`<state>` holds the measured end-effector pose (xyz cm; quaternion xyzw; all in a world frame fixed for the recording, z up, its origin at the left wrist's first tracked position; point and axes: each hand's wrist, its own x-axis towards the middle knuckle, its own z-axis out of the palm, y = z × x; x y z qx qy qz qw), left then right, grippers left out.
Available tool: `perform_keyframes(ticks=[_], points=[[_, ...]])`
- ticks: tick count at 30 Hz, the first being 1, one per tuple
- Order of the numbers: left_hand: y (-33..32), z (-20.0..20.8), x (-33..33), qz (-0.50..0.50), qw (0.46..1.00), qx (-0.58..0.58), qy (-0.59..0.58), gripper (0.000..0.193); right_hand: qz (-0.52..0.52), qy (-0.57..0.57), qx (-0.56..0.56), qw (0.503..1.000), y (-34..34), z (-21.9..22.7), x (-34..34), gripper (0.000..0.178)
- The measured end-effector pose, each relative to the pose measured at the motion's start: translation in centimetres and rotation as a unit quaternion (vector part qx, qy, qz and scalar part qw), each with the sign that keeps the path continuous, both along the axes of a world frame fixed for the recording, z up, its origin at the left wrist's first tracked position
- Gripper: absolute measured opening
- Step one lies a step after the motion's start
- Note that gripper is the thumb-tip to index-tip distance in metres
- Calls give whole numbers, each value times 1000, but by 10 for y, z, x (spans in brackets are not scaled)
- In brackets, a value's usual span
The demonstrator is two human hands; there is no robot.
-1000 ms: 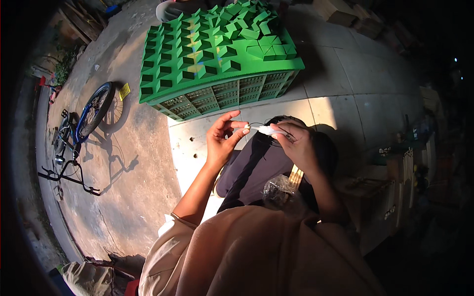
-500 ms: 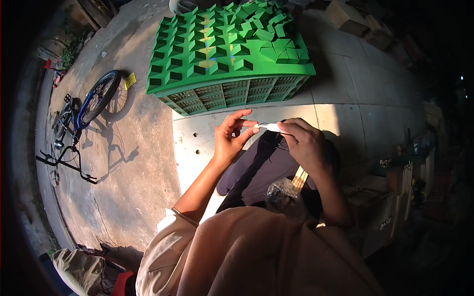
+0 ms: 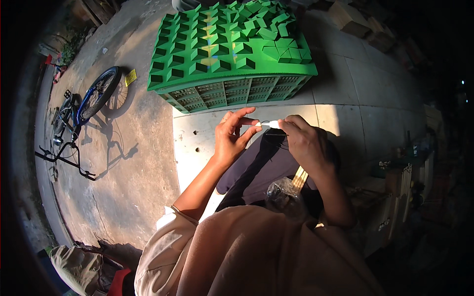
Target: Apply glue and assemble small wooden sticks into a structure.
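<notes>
Above my lap, my left hand [image 3: 231, 133] pinches a small whitish piece [image 3: 258, 124] between thumb and forefinger, its other fingers loosely bent. Facing it, my right hand [image 3: 303, 140] grips a small white object [image 3: 274, 125] with thumb and fingers; its right end is hidden by them. A thin link runs across the gap between the two white parts, and thin dark strands show around them. The parts are too small to name for certain. On my lap lie a clear plastic bag [image 3: 280, 193] and several pale wooden sticks [image 3: 299, 177] near my right forearm.
Ahead stands a green plastic crate [image 3: 224, 93] topped by a green board [image 3: 163, 84] with several green blocks [image 3: 200, 53]. A blue bicycle [image 3: 86, 106] lies on the concrete at left, near a yellow card [image 3: 130, 77]. Wooden boxes [image 3: 348, 18] sit far right.
My right hand has shifted slightly on the white object, with its fingers bunched closer. Both hands stay close together; the view has tilted a little.
</notes>
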<state>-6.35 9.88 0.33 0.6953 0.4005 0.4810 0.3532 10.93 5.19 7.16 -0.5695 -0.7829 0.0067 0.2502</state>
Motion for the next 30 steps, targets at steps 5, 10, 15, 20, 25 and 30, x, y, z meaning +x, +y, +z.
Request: perform_keyframes(ticks=[5, 10, 15, 20, 25, 30], points=[[-1, 2, 0, 3, 1000, -26, -15, 42, 2, -16, -1, 1000, 0, 4, -1, 8], [-1, 2, -1, -1, 1000, -17, -20, 43, 7, -31, 2, 1000, -1, 8, -2, 9], [1, 2, -1, 2, 1000, 11, -14, 42, 7, -44, -14, 999, 0, 10, -3, 10], [1, 0, -2, 4, 1000, 21, -8, 42, -3, -34, -14, 999, 0, 8, -2, 11], [2, -1, -1, -1, 1000, -10, -23, 43, 0, 29, -16, 999, -1, 0, 2, 14], [1, -4, 4, -4, 998, -27, -56, 46, -27, 342, -27, 939, -16, -11, 17, 26]])
